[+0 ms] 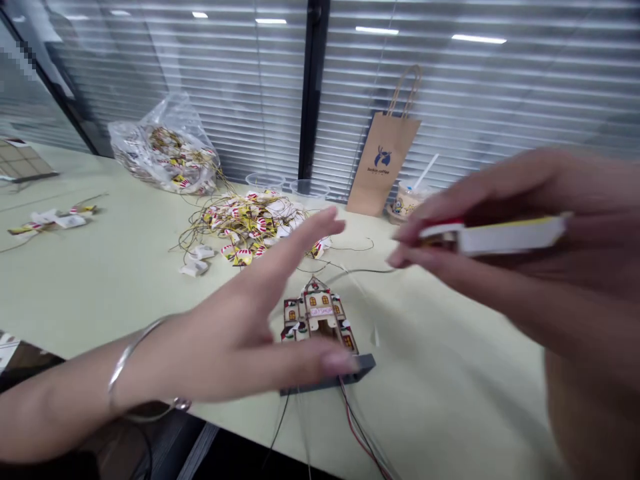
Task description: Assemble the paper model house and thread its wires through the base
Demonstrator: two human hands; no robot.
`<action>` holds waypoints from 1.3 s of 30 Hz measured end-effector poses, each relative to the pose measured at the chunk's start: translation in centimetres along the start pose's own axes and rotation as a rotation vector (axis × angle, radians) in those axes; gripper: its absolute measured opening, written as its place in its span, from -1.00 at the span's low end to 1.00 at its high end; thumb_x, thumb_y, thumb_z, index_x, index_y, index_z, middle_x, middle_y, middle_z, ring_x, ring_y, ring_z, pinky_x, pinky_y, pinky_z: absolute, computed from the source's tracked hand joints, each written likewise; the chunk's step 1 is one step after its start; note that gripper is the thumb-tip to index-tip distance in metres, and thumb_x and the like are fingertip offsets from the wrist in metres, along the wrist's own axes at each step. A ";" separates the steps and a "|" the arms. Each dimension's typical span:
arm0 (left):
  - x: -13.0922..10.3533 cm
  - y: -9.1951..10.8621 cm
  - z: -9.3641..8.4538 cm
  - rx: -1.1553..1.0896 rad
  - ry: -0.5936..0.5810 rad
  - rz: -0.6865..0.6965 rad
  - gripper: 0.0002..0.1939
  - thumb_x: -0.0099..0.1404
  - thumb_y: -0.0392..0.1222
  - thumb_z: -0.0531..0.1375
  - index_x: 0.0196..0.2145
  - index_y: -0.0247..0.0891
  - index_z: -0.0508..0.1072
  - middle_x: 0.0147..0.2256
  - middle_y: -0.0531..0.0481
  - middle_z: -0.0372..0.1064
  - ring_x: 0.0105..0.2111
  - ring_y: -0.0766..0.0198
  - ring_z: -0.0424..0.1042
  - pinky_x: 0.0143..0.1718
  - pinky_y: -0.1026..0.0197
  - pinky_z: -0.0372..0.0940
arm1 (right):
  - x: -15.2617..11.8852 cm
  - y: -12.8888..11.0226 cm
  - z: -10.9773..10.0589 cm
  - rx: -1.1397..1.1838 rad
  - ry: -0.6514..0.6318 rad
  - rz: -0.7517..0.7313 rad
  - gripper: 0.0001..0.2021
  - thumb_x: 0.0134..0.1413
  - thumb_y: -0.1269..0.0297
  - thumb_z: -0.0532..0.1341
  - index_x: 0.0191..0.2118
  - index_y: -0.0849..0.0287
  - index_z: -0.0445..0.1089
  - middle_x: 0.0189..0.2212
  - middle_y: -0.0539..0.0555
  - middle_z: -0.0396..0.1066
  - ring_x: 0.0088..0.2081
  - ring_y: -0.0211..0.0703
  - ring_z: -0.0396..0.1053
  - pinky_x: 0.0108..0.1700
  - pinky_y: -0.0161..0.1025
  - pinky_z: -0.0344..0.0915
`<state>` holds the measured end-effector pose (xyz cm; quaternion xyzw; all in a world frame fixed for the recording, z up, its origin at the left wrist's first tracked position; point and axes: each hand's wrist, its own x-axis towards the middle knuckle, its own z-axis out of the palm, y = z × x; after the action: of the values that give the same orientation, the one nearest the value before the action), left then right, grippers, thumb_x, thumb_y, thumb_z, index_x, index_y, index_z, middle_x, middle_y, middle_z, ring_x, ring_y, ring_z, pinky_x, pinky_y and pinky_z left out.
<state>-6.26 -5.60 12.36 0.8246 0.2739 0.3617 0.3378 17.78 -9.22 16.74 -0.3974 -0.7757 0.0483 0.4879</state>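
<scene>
Pale green desk in front of me, closed blinds behind it. My right hand is raised off the desk with thumb and fingers pinched together on a flat white card-like piece that has a red tip and a yellow edge; its long axis runs roughly level, red end pointing toward my left hand. My left hand is spread open with fingers apart, holding nothing, hovering low over the little house-shaped ornament. That ornament sits on a dark flat base just below my left thumb, so the left is the nearer hand; it lies down and to the left of my right hand. Past my left fingertips sits a tangled pile of ornaments on gold strings
</scene>
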 end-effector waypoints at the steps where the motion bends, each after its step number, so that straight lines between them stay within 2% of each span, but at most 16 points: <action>1: 1.3 0.5 0.5 -0.101 -0.062 -0.005 -0.31 0.19 -0.01 0.31 0.23 0.03 0.21 0.09 -0.02 0.35 0.01 0.05 0.42 -0.11 0.13 0.44 | 0.6 -0.4 0.7 -0.031 -0.017 -0.051 -0.84 0.03 0.41 0.35 -0.25 0.06 0.44 -0.28 0.00 0.48 -0.25 -0.14 0.46 -0.33 -0.23 0.45; 3: 3.5 0.9 1.3 -0.309 -0.179 -0.037 -0.62 0.34 -0.06 0.18 0.08 -0.13 0.37 -0.30 -0.01 0.48 -0.40 0.27 0.49 -0.44 0.29 0.40 | 1.6 -0.6 1.9 0.015 0.027 -0.106 -0.81 0.04 0.46 0.34 -0.23 0.05 0.42 -0.27 -0.05 0.48 -0.20 -0.15 0.46 -0.25 -0.24 0.46; 5: 4.6 0.6 1.9 -0.466 -0.215 -0.088 -0.75 0.42 -0.07 0.07 -0.14 -0.24 0.46 -0.62 0.14 0.24 -0.70 0.45 0.21 -0.66 0.39 0.16 | 2.2 0.3 2.4 0.192 0.154 -0.106 -0.77 0.03 0.54 0.32 -0.25 0.06 0.42 -0.27 -0.08 0.47 -0.16 -0.20 0.45 -0.16 -0.25 0.44; 7: 4.6 0.1 1.9 -0.557 -0.192 -0.103 -0.72 0.44 -0.08 0.05 -0.29 -0.26 0.46 -0.69 0.22 0.01 -0.74 0.50 -0.02 -0.71 0.42 -0.03 | 2.7 1.8 2.1 0.420 0.253 -0.083 -0.76 0.01 0.59 0.30 -0.27 0.08 0.41 -0.30 -0.09 0.48 -0.21 -0.25 0.46 -0.15 -0.24 0.42; 9: 4.0 -0.5 1.6 -0.595 -0.163 -0.098 -0.71 0.43 -0.06 0.06 -0.36 -0.26 0.43 -0.67 0.22 -0.06 -0.70 0.49 -0.08 -0.69 0.41 -0.09 | 3.1 3.5 1.0 0.527 0.294 -0.046 -0.79 -0.01 0.55 0.31 -0.29 0.09 0.41 -0.32 -0.10 0.48 -0.30 -0.26 0.46 -0.25 -0.22 0.41; 11: 3.3 -1.0 1.2 -0.568 -0.169 -0.125 -0.65 0.44 -0.02 0.05 -0.43 -0.27 0.36 -0.63 0.20 -0.05 -0.66 0.46 -0.09 -0.66 0.38 -0.11 | 3.2 4.9 -0.5 0.376 0.205 0.029 -0.85 -0.02 0.40 0.35 -0.29 0.10 0.42 -0.36 -0.07 0.47 -0.37 -0.22 0.44 -0.34 -0.21 0.39; 14: 3.0 -1.3 0.6 -0.435 -0.170 -0.164 -0.54 0.44 0.06 -0.01 -0.53 -0.27 0.20 -0.59 0.16 -0.02 -0.61 0.44 -0.08 -0.63 0.35 -0.12 | 2.7 5.7 -2.4 -0.120 -0.153 0.229 -0.72 -0.08 0.13 0.39 -0.22 0.10 0.47 -0.33 0.03 0.48 -0.32 -0.01 0.46 -0.30 -0.07 0.42; 16: 3.4 -1.2 0.6 -0.337 -0.191 -0.178 -0.52 0.44 0.10 -0.03 -0.54 -0.26 0.15 -0.58 0.15 -0.02 -0.60 0.42 -0.07 -0.62 0.33 -0.10 | 2.2 5.4 -2.5 -0.290 -0.334 0.273 -0.47 -0.16 0.02 0.41 -0.03 0.10 0.43 -0.12 0.13 0.46 -0.13 0.19 0.44 -0.12 0.09 0.41; 18: 4.0 -0.8 0.8 -0.262 -0.211 -0.191 -0.53 0.44 0.10 -0.04 -0.54 -0.25 0.13 -0.58 0.16 -0.02 -0.60 0.41 -0.06 -0.61 0.32 -0.08 | 1.8 4.6 -1.8 -0.189 -0.396 0.198 -0.24 -0.18 -0.02 0.41 0.19 0.06 0.26 0.11 0.15 0.32 0.10 0.26 0.30 0.07 0.11 0.32; 21: 5.0 0.0 1.0 -0.156 -0.179 -0.176 -0.56 0.43 0.03 -0.01 -0.54 -0.24 0.16 -0.60 0.16 -0.02 -0.61 0.41 -0.05 -0.60 0.31 -0.06 | 1.5 3.6 0.1 0.230 -0.474 0.116 -0.28 0.03 0.05 0.32 0.29 -0.01 0.10 0.16 0.11 0.27 0.18 0.09 0.25 0.10 0.00 0.33; 24: 5.6 0.5 0.8 -0.105 -0.141 -0.148 -0.59 0.41 0.00 0.03 -0.55 -0.24 0.21 -0.61 0.15 -0.01 -0.63 0.40 -0.06 -0.61 0.30 -0.07 | 1.6 3.0 1.3 0.534 -0.461 0.231 -0.46 0.17 0.17 0.24 0.23 0.03 0.12 0.07 0.12 0.36 0.05 -0.05 0.38 0.01 -0.09 0.40; 27: 5.3 0.6 0.4 -0.117 -0.109 -0.127 -0.58 0.39 0.02 0.05 -0.56 -0.23 0.20 -0.62 0.16 -0.03 -0.64 0.40 -0.08 -0.62 0.30 -0.08 | 1.9 3.0 2.0 0.622 -0.416 0.379 -0.57 0.15 0.23 0.28 0.11 0.09 0.21 -0.05 0.12 0.45 -0.06 -0.11 0.45 0.00 -0.11 0.39; 30: 4.8 0.4 0.1 -0.098 -0.085 -0.086 -0.57 0.42 0.00 0.00 -0.57 -0.23 0.18 -0.62 0.15 -0.02 -0.63 0.39 -0.07 -0.61 0.30 -0.05 | 2.2 3.2 3.0 0.678 -0.488 0.439 -0.77 0.19 0.32 0.23 -0.05 0.16 0.29 -0.23 0.08 0.50 -0.13 -0.17 0.46 -0.05 -0.18 0.37; 33: 4.1 0.1 -0.1 0.020 -0.039 -0.089 -0.58 0.45 -0.04 -0.03 -0.56 -0.23 0.16 -0.61 0.14 0.00 -0.60 0.38 -0.01 -0.58 0.31 0.00 | 2.2 3.5 3.9 0.742 -0.570 0.417 -0.95 0.22 0.35 0.17 -0.22 0.20 0.32 -0.41 -0.02 0.42 -0.36 -0.29 0.41 -0.26 -0.30 0.35; 36: 2.2 -0.1 -0.3 0.147 0.061 -0.105 -0.69 0.44 -0.06 0.01 -0.45 -0.21 0.27 -0.52 0.10 0.17 -0.51 0.35 0.17 -0.48 0.32 0.14 | 2.2 3.6 3.6 0.604 -0.504 0.346 -0.88 0.21 0.28 0.16 -0.31 0.21 0.35 -0.47 -0.06 0.32 -0.50 -0.36 0.25 -0.44 -0.35 0.21; 39: -1.8 -0.1 -0.5 0.236 0.256 -0.126 -0.86 0.40 -0.09 0.07 -0.12 -0.10 0.34 -0.20 0.05 0.35 -0.21 0.24 0.31 -0.17 0.27 0.25 | 2.0 3.3 2.0 0.187 -0.421 0.232 -0.86 0.21 0.29 0.15 -0.35 0.19 0.38 -0.48 -0.06 0.32 -0.48 -0.32 0.22 -0.45 -0.33 0.11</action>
<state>-7.74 -6.63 11.80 0.7870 0.4063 0.4072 0.2232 17.65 -4.99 15.63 -0.4180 -0.8016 0.2572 0.3414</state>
